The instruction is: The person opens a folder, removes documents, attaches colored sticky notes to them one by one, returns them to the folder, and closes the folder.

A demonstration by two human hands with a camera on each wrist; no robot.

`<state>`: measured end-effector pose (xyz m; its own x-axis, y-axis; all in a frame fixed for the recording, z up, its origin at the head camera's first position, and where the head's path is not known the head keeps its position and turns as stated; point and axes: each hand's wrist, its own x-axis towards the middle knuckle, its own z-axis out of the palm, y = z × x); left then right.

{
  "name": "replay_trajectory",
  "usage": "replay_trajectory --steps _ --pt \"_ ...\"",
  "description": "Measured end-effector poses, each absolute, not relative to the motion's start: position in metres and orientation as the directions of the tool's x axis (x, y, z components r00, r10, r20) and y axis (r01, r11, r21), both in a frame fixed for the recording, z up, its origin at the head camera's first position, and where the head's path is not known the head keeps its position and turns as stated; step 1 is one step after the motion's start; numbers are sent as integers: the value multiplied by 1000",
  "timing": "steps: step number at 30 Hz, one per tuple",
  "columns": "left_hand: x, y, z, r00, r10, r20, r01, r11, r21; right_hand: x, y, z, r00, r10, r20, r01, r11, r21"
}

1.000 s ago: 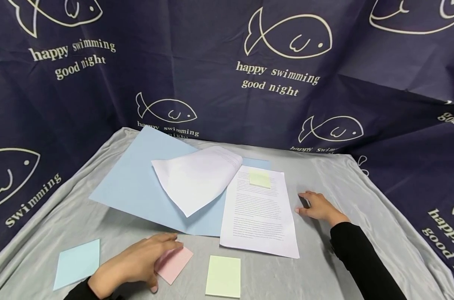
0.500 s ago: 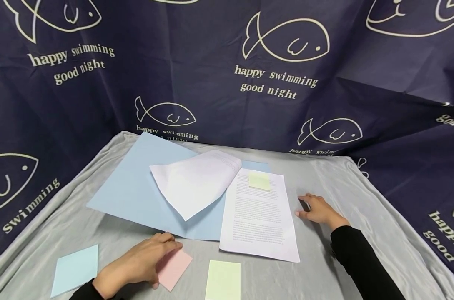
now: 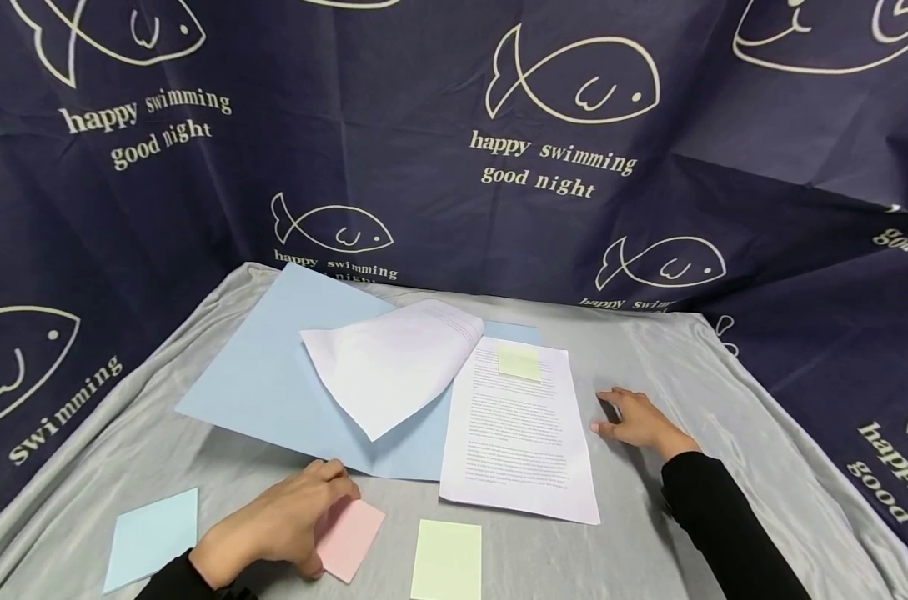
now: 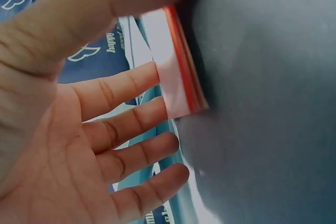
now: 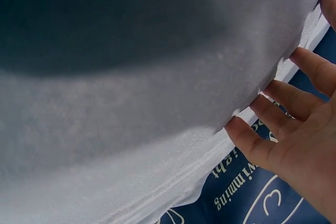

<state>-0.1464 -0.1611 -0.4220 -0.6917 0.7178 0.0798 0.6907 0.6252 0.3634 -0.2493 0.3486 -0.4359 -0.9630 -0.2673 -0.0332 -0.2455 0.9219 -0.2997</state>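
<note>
The pink pad (image 3: 352, 540) is pinched by the left hand (image 3: 284, 518), thumb and fingertips clamped on it, between the light blue pad (image 3: 153, 537) and the pale green pad (image 3: 448, 560); the grey cloth (image 3: 559, 562) is touched by the right hand (image 3: 637, 421), fingers spread apart, near the printed sheet (image 3: 515, 442)

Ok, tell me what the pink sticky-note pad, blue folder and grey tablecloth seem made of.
Pink sticky-note pad: likely matte paper; its edge looks layered in the left wrist view.
Blue folder: matte card or plastic, hard to say which; its left cover rises stiffly.
Grey tablecloth: probably fabric with a slight sheen, judging by its loose folds.
</note>
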Motion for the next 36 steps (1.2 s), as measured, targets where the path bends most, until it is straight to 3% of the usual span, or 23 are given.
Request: replay_trajectory --steps 9,15,27,36 --pt "-143 -162 -412 -722 690 55 640 636 430 -247 348 -433 -966 -252 -62 -220 923 -315" --pt "-141 -153 -403 -718 687 111 648 602 467 -249 349 -434 -964 -260 -62 -229 924 -305" --pt "-159 -97 -391 -669 695 261 742 608 282 -249 348 -435 -966 -243 -91 -203 927 -316" --pt "-171 -71 -386 -655 710 259 755 616 224 -250 341 -424 -962 -249 -114 -207 933 -295"
